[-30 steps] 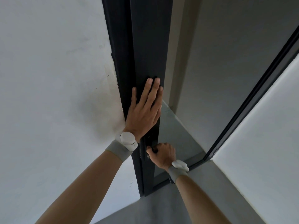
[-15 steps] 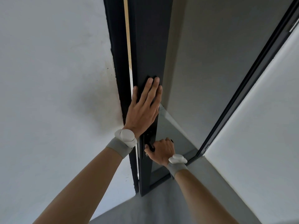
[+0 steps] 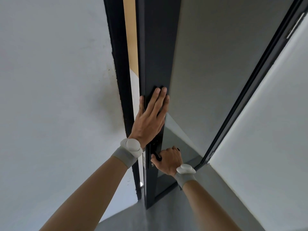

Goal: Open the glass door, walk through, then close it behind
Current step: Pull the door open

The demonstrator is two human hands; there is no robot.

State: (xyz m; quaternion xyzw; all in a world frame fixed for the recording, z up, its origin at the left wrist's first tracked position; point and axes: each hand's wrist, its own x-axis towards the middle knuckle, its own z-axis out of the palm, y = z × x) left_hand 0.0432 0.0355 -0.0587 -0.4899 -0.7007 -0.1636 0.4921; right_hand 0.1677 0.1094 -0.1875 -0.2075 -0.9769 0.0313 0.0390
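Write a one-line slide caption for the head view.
Left hand flat on the dark door frame, right hand gripping the handle, door ajar.

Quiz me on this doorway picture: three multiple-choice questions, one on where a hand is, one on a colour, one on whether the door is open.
1. Where does the left hand rest?
A. Flat on the door's dark frame
B. On the white wall
C. On the floor

2. What colour are the wristbands?
A. Red
B. Grey
C. Green

3. How does the door stand?
A. Fully shut
B. Off its hinges
C. Slightly ajar

Answers:
1 A, the fingers lie spread on the frame above the handle, which the right hand grips.
2 B, both wrists wear grey bands.
3 C, a bright gap shows beside the jamb.
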